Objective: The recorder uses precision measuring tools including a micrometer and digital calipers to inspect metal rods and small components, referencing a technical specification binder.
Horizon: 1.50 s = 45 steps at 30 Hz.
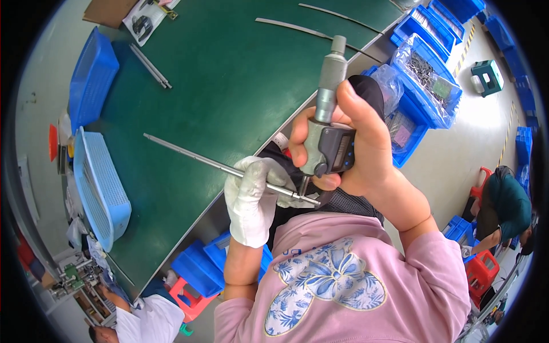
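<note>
My left hand (250, 200), in a white glove, is closed round a thin metal rod (200, 161). The rod slants from the upper left over the green tabletop down to the right. My bare right hand (366, 137) grips a digital micrometer (331, 108) with a grey barrel and a small dark display. The micrometer's lower end meets the rod near its right tip, just beyond my gloved fingers. Whether its jaws touch the rod on both sides I cannot tell, as my fingers and the frame hide part of them.
On the green table (189, 97) lie a pair of rods (150, 66) and long thin strips (291, 26). Blue baskets (103, 188) line its left side. Blue bins with bagged parts (429, 80) stand at right. Nearby are a red stool (191, 303) and two other people (151, 320).
</note>
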Tool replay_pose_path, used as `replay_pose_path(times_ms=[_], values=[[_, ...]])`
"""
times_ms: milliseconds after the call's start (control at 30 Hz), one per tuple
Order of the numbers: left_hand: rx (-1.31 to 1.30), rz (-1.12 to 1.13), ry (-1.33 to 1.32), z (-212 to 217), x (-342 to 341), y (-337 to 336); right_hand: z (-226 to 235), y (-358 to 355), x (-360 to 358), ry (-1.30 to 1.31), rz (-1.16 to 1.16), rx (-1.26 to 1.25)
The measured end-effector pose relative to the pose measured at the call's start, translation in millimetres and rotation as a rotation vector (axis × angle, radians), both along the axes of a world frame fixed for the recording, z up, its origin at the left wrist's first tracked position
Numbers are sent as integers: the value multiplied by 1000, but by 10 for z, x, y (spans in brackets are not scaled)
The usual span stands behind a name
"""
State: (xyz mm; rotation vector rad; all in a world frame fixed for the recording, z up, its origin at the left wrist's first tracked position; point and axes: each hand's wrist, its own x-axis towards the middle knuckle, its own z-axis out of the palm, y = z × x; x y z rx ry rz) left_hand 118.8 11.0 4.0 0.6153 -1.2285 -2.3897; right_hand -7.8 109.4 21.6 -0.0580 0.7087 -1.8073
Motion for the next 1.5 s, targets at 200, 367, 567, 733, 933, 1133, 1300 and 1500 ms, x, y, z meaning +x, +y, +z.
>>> replay_pose_path(times_ms=[200,367,567,733,933,1133,1300,1500], values=[[-88,51,-65,23,-33,8,15,-11,0,50,28,-26],[-70,75,-81,14,-24,7,31,-4,13,86,12,5],[-19,16,29,-1,5,-6,13,5,36,131,19,-26],[-5,36,16,10,9,6,-28,-9,51,97,0,-51],[17,44,37,14,4,17,-48,-6,35,109,-13,-104],[9,16,58,16,-5,5,2,19,19,-121,-57,-21],[24,31,59,9,-13,13,-7,12,12,-64,-13,-62],[3,32,18,19,1,28,-26,10,12,-42,-6,-76]])
